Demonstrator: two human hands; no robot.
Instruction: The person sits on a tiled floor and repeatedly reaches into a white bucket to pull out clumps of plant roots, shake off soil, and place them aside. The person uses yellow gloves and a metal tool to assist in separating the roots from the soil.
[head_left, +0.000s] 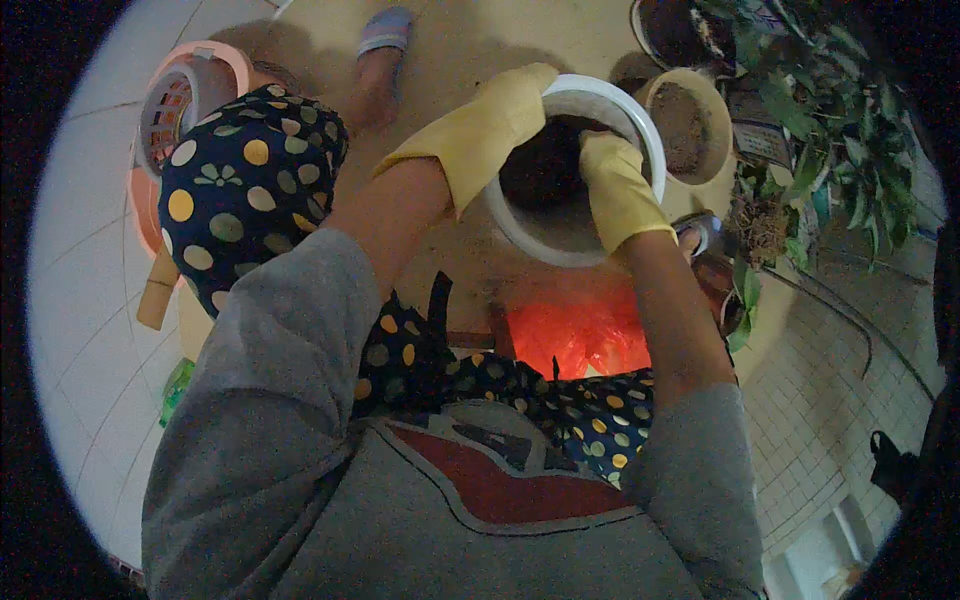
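A round white pot with dark soil inside stands before me, tilted in view. Both hands wear yellow rubber gloves. My left hand lies at the pot's upper left rim, its fingertips against the rim. Inside the pot, at the right edge of the soil, is my right hand; its fingers reach down and are partly hidden. Below the pot, near my lap, lies a bright red plastic bag.
A cream pot of soil stands just right of the white pot, with leafy potted plants beyond. Pink and grey plastic baskets are at the left, beside my knee. A green plastic item lies lower left.
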